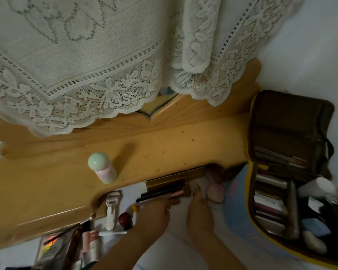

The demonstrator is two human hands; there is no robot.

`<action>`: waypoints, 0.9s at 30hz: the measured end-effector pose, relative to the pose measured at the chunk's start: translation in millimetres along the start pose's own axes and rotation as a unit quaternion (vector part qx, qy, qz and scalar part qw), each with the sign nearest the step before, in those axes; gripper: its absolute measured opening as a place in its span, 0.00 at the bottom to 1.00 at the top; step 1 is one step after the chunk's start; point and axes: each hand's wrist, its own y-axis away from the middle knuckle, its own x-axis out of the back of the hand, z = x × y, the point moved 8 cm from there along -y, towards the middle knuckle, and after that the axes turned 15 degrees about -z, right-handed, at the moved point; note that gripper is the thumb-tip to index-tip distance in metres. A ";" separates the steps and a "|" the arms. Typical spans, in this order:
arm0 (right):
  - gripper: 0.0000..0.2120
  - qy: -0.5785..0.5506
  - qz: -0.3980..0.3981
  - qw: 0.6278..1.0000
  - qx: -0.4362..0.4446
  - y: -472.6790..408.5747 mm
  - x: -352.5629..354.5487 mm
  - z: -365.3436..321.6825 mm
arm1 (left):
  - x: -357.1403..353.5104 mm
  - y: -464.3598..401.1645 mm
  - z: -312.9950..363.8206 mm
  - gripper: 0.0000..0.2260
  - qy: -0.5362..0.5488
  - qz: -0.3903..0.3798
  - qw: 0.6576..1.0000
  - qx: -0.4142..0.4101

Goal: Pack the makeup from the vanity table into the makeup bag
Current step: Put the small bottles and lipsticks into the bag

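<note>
Both hands grip makeup brushes (160, 193) lying left-to-right, bristles right: left hand (152, 213) around handles, right hand (198, 209) near bristles.

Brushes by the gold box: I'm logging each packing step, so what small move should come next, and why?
Probably lift the dark-handled makeup brushes and carry them right to the open yellow-trimmed makeup bag. The left hand and right hand both sit at the brush ends, though blur hides the exact grip, and the bag lies open with upright slots already holding items.
</note>
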 end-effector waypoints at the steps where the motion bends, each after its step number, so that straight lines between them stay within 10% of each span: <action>1: 0.22 -0.034 -0.008 0.999 0.003 2.6 0.7 2.5 | 1.9 0.7 2.2 0.16 0.008 0.004 1.000 -0.003; 10: 0.21 -0.500 -0.027 0.853 0.147 60.3 26.9 1.9 | 6.3 26.3 49.6 0.09 0.265 -0.052 0.962 -0.033; 17: 0.18 -0.546 -0.022 0.808 0.220 113.8 62.4 16.3 | 5.2 54.7 116.0 0.09 0.480 -0.129 0.862 -0.102; 27: 0.08 -0.506 0.151 0.829 0.186 148.8 124.4 97.7 | -2.0 49.9 185.6 0.08 0.498 -0.087 0.857 -0.099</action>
